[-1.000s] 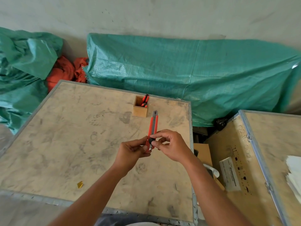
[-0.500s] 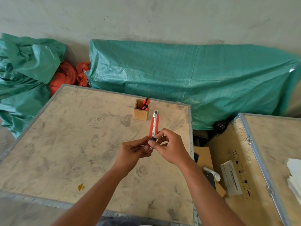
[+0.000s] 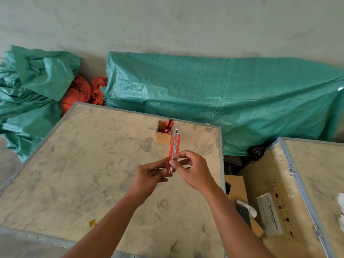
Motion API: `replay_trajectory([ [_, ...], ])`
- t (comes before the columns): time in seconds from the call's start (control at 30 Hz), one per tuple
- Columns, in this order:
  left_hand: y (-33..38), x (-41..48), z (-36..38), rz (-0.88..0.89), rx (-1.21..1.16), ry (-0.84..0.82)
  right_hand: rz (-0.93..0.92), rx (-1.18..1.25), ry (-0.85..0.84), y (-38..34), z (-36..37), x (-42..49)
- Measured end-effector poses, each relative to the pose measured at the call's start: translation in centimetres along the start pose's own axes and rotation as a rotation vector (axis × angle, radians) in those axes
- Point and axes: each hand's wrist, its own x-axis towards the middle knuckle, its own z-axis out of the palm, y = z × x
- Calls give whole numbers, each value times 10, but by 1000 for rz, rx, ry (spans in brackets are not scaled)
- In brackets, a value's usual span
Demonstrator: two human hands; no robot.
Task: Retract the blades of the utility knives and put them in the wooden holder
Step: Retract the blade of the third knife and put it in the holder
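Both hands meet over the crate top point(image 3: 78, 164), clamped on one red utility knife point(image 3: 174, 148) — left hand point(image 3: 149, 175) pinching its near end, right hand point(image 3: 193, 171) with fingertips on the slider. Knife tip points far, toward the wooden holder point(image 3: 163, 135) — another red knife point(image 3: 169, 124) stands inside.

Orange-and-silver knife point(image 3: 174, 146), tan holder point(image 3: 163, 139), teal tarp point(image 3: 223, 101).

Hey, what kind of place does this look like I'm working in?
Probably a storeroom or warehouse corner: metal-edged plywood crates serve as the worktop, green woven tarps cover bulky goods, and the concrete wall is bare and scuffed.
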Motion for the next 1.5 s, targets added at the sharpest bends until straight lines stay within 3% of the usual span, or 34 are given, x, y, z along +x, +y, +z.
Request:
replay_trajectory([
  [0.2, 8, 35, -8, 11, 94, -33, 16, 42, 18, 3, -8, 50],
  [0.33, 22, 79, -12, 27, 165, 35, -8, 52, 16, -5, -17, 94],
  [0.7, 17, 207, -30, 66, 573, 131, 5, -104, 230, 19, 14, 218],
  [0.87, -4, 237, -31, -40, 699, 136, -49, -304, 227, 38, 44, 225],
  [1.1, -25, 249, -32, -7, 791, 94, -157, -408, 192, 50, 59, 219],
  [1.5, -25, 241, -30, 15, 764, 131, -148, -331, 193, 58, 53, 216],
])
